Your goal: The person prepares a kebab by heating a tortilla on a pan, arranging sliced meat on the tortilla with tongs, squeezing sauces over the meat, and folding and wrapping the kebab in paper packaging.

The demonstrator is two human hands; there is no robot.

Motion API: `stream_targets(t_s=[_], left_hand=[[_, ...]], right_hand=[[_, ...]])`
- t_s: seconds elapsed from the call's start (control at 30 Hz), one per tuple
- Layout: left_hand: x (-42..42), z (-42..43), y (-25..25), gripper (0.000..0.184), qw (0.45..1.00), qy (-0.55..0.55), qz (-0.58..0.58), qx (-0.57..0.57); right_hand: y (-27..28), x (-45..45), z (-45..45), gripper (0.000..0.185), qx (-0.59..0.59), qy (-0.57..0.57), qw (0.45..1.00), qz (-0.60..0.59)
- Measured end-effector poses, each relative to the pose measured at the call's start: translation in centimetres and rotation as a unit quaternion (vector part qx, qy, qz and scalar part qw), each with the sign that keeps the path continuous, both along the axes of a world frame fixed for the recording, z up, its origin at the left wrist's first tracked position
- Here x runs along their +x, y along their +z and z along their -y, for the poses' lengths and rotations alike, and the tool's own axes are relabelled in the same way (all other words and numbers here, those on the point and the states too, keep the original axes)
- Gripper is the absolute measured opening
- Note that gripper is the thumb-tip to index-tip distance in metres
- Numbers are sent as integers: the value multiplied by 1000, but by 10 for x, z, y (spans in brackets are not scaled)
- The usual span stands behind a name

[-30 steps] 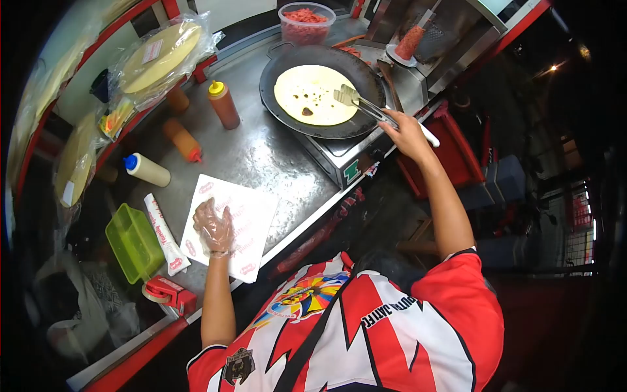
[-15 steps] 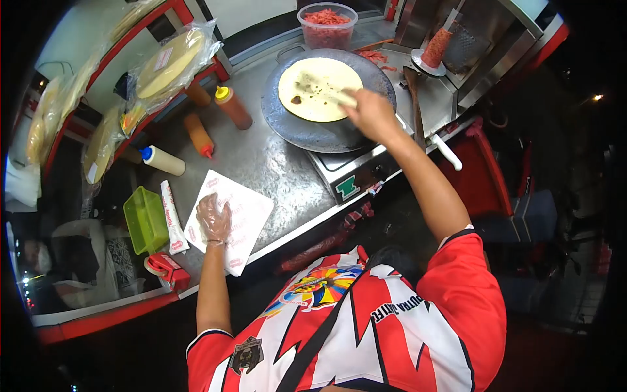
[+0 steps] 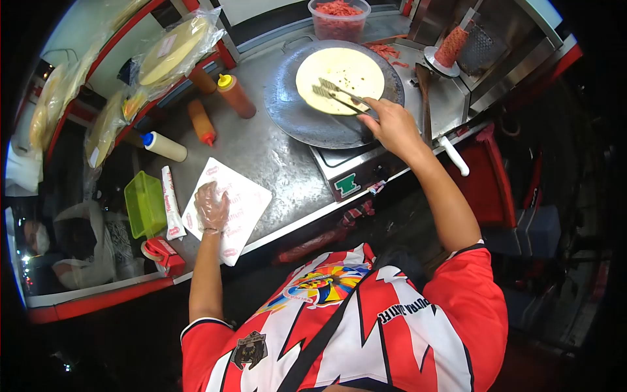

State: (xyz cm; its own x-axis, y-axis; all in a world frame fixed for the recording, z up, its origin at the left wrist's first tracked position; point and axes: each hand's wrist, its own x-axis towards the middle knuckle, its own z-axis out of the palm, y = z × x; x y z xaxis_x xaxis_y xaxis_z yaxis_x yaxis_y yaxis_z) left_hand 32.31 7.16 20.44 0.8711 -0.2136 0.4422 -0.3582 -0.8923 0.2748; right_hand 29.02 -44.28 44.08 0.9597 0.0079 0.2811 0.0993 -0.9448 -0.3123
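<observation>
My right hand (image 3: 395, 130) is closed around a pair of metal tongs (image 3: 341, 93), whose tips lie over the near left part of a round pale flatbread (image 3: 346, 70). A few brown spots mark the bread, which rests on a dark round griddle (image 3: 290, 121). My left hand (image 3: 213, 208), in a clear plastic glove, lies flat with fingers spread on white printed wrapping paper (image 3: 245, 209) at the counter's front edge. Whether the tongs grip the bread, I cannot tell.
Sauce bottles (image 3: 236, 97) stand and lie left of the griddle. A green tray (image 3: 145, 206) and a red tape dispenser (image 3: 164, 255) sit at left. Behind are a tub of shredded red food (image 3: 339, 26) and a meat spit (image 3: 450, 47). A white-handled utensil (image 3: 455, 157) juts at right.
The flatbread has shifted right on the griddle and its dark spots sit differently. The tongs, blurred before, now show clearly. My left hand stays on the paper; the whole view has shifted slightly.
</observation>
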Motion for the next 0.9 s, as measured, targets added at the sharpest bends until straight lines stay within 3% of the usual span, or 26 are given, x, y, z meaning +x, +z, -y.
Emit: stream_targets(t_s=[0.13,0.23,0.33,0.37,0.43,0.53,0.63,0.7,0.8,0.9], left_hand=[[-1,-1,2,49,1000,9,-11,-17],[-2,-1,2,49,999,-4,9,-48],[-1,-3,3,49,999,0,5,-38],[-2,-4,2,49,999,-6,5,-42],[-2,-5,2,49,999,-9,0,-51],[-1,-7,1,50,999,10,-20,-46],[0,-8,-3,50,997,22,-24,-63],[-3,-11,-1,50,997,25,-23,-73],[-2,-12,-3,49,997,8,-12,-80],[1,-14,-4,51,996,2,-46,-82]], right_hand=[[37,-22,15,39,77,-18,996,-47],[25,-14,26,39,-59,-56,996,28],[32,2,-26,42,-49,-58,993,93],[34,10,-50,43,-17,-32,995,98],[31,29,-86,41,-69,46,991,107],[49,24,-102,44,-195,100,976,15],[154,-43,-89,50,-222,144,955,-133],[197,-76,-86,51,-352,1,903,-247],[203,-88,-89,53,-226,-12,964,-143],[152,-82,-73,41,-132,-70,987,-54]])
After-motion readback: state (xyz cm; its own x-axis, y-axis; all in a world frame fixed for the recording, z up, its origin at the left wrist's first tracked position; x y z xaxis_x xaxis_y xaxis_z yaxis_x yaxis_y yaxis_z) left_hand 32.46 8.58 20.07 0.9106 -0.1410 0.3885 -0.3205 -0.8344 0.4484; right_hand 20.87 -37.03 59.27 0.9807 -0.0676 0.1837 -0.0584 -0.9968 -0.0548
